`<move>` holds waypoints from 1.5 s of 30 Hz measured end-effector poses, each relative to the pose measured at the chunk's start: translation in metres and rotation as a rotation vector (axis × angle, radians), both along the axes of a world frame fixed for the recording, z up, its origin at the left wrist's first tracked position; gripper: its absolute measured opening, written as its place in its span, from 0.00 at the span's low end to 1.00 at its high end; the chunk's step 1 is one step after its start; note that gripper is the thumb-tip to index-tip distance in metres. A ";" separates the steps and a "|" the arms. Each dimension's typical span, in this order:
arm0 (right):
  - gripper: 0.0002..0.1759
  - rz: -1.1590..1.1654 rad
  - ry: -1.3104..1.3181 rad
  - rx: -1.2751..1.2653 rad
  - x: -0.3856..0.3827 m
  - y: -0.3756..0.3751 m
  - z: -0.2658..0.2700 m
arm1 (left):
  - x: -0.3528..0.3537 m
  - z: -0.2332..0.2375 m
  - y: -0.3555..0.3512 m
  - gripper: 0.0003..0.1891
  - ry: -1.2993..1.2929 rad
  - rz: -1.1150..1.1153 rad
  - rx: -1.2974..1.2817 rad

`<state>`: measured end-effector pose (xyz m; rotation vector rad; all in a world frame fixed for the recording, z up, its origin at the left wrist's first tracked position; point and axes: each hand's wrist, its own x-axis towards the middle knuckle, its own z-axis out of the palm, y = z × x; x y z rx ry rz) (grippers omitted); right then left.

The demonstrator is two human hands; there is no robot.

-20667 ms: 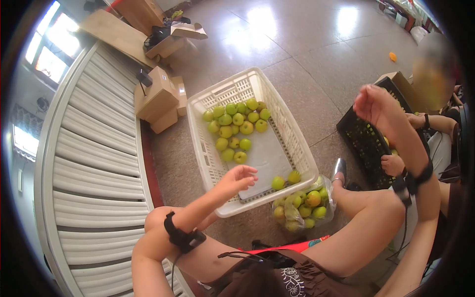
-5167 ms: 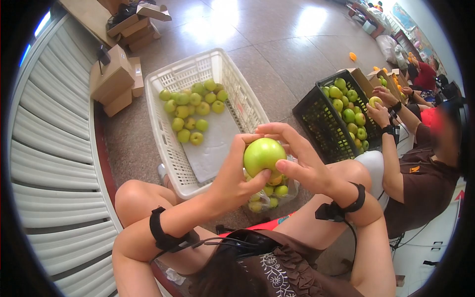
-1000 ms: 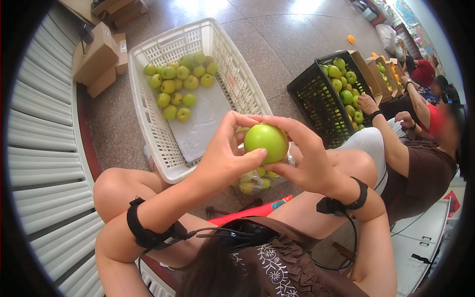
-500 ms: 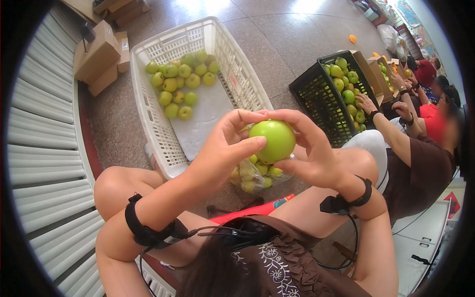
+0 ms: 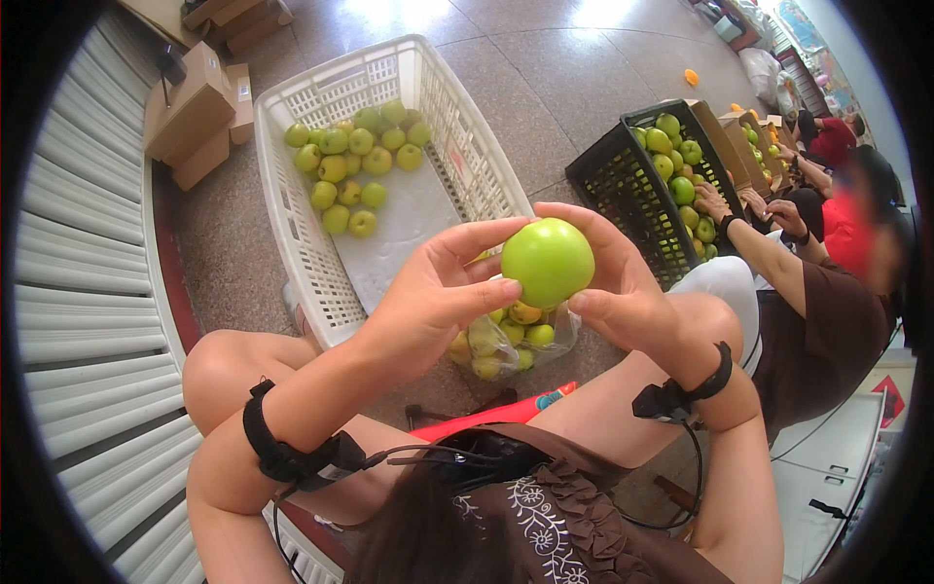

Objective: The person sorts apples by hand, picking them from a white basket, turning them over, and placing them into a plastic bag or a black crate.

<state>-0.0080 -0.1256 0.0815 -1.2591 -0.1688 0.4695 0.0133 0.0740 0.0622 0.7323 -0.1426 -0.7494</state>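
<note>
A smooth green apple (image 5: pixel 548 262) is held up in front of me between both hands. My left hand (image 5: pixel 452 273) grips its left side, thumb in front and fingers behind. On the other side, my right hand (image 5: pixel 623 277) curls round it with the thumb low and the fingers over the top. Below the hands lies a clear plastic bag (image 5: pixel 559 336) with several apples in it. Beyond my left hand stands a white plastic crate (image 5: pixel 292 248) with several green apples (image 5: pixel 360 146) grouped at its far end.
To the right is a black crate (image 5: pixel 623 195) full of apples, with a co-worker's hand (image 5: pixel 713 201) in it. Cardboard boxes (image 5: pixel 749 161) and other people sit beyond it. More cardboard boxes (image 5: pixel 199 117) stand at the left by a slatted white shutter (image 5: pixel 88 321).
The apple has shifted slightly right and up and has turned in my fingers. Both hands have changed their hold a little. The co-worker's hands at the right have moved.
</note>
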 end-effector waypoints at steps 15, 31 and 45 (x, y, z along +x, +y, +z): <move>0.37 0.023 -0.353 -0.377 -0.005 0.002 -0.002 | -0.002 -0.009 -0.001 0.20 -0.029 0.043 0.027; 0.38 0.020 -0.895 -0.901 -0.011 0.012 0.001 | -0.003 -0.017 -0.002 0.16 -0.110 -0.018 0.162; 0.37 -0.035 -0.373 -0.273 -0.007 0.004 0.007 | 0.003 -0.004 -0.003 0.26 -0.293 0.058 0.104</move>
